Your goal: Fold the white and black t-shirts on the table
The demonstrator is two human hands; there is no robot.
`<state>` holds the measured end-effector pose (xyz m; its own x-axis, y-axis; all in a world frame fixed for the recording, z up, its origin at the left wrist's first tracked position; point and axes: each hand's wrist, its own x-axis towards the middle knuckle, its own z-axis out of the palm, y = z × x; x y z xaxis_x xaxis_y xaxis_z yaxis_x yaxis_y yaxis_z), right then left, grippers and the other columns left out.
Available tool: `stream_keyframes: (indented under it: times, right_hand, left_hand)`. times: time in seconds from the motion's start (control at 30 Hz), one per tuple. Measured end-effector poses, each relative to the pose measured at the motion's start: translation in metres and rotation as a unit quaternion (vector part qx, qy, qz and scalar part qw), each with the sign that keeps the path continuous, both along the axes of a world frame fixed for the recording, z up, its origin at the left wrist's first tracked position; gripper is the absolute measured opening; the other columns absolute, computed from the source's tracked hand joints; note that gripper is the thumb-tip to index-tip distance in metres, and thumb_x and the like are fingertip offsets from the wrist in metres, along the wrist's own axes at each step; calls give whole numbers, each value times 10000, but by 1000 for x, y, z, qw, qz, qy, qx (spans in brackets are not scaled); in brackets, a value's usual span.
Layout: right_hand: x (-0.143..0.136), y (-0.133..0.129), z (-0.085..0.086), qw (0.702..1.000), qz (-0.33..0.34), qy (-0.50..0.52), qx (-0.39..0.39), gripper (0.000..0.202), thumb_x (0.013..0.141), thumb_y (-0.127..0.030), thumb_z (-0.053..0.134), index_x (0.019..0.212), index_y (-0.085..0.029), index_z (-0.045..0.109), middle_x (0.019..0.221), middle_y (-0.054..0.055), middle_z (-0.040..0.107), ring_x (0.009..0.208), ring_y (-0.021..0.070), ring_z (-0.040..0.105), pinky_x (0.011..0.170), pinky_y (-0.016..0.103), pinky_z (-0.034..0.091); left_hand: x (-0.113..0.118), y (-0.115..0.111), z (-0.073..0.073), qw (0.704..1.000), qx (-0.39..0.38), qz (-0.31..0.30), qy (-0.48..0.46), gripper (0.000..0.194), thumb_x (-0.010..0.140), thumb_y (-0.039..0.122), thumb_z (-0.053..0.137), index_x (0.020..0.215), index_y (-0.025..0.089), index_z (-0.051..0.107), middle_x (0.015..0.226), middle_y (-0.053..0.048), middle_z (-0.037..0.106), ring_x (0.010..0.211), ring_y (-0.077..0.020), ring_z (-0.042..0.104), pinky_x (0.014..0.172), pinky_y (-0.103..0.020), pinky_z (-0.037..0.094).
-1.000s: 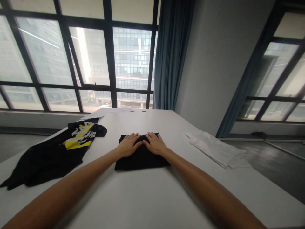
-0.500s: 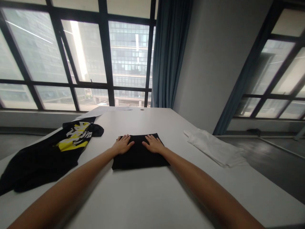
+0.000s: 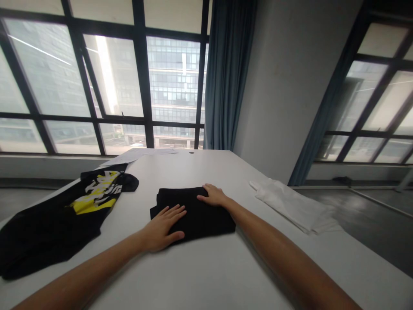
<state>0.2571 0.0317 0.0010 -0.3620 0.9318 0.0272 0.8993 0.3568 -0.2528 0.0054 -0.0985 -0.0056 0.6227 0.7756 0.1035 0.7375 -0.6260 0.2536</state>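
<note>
A folded black garment (image 3: pixel 196 219) lies in the middle of the white table in front of me. My left hand (image 3: pixel 165 228) rests on its near left part, palm down with the fingers spread. At the far right corner of the fold lies my right hand (image 3: pixel 213 196), fingers stretched along the top edge and thumb apart. Neither hand has lifted cloth in it. The underside of the fold is hidden.
To the left a black T-shirt (image 3: pixel 48 228) with a yellow and white print lies spread out. Folded white cloth (image 3: pixel 293 204) sits along the right edge of the table (image 3: pixel 206 275). Papers (image 3: pixel 135 156) lie at the far left, with windows and a blue curtain (image 3: pixel 224 86) behind.
My left hand has moved nearer to me on the black garment, from its far left corner to its near left part. My right hand has shifted slightly towards the far right corner.
</note>
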Motion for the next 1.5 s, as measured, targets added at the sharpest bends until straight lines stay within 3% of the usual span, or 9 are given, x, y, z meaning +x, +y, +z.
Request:
stream_keyframes:
  times: [0.1,0.27,0.5,0.63,0.77,1.03,1.2,1.37,1.5]
  right_hand:
    - [4,18,13,1000,5,6,-28,926,751,-646,681,1482,-146,409,1538,160,378,1411,322,355,1149,411,299]
    - [4,46,36,982,27,44,-179,672,618,-572,817,1121,-141,711,1154,121,712,1080,309,653,925,342,503]
    - [3,70,49,921,1,129,-367,468,514,-395,896,876,-153,726,936,96,758,848,265,713,761,350,567]
    - [12,86,58,941,18,214,-260,266,624,-263,825,854,-168,730,876,45,762,841,233,704,738,296,560]
    - [45,111,80,946,23,306,-103,227,688,-216,759,903,-157,716,881,31,756,847,219,695,735,278,550]
    - [158,176,113,953,-121,228,155,363,731,-324,747,1039,-139,698,984,82,736,902,222,680,807,302,528]
    - [229,202,94,923,-279,151,217,441,787,-419,692,1137,-151,676,1091,144,709,1003,285,662,857,368,513]
    - [271,197,51,882,-423,56,201,835,780,-607,643,1402,-82,459,1325,297,538,1222,430,519,967,569,421]
    - [270,178,15,910,-394,0,126,700,836,-652,532,1314,-143,583,1332,289,532,1232,462,500,998,675,320]
  left_hand:
    - [-8,4,-1,1000,-5,-28,-5,714,935,639,413,1537,276,287,1606,-62,260,1486,-286,196,1203,-545,143]
    - [-14,18,2,997,8,-79,-17,673,938,605,451,1524,302,318,1596,-58,294,1472,-296,241,1195,-565,168]
    - [-18,35,11,993,49,-106,1,671,915,596,506,1508,323,352,1569,-61,356,1440,-310,321,1179,-576,213]
    - [-23,60,9,988,152,-27,28,646,925,591,486,1484,277,406,1564,-84,360,1437,-320,326,1167,-598,220]
    - [-36,83,-8,964,247,97,-12,530,998,467,388,1478,242,412,1531,-86,427,1403,-270,400,1151,-521,314]
    - [-49,94,-41,967,218,128,-10,436,984,460,423,1336,267,590,1419,-63,569,1296,-263,537,1083,-467,443]
    - [-44,95,-37,972,186,143,-17,422,970,487,433,1242,264,666,1361,-59,622,1260,-268,571,1054,-458,483]
    - [-43,94,-33,975,165,145,-24,434,962,498,432,1231,257,673,1349,-71,630,1248,-283,579,1058,-474,477]
    - [-43,94,-33,977,157,143,-29,457,962,511,417,1234,243,669,1353,-82,627,1256,-290,570,1067,-480,465]
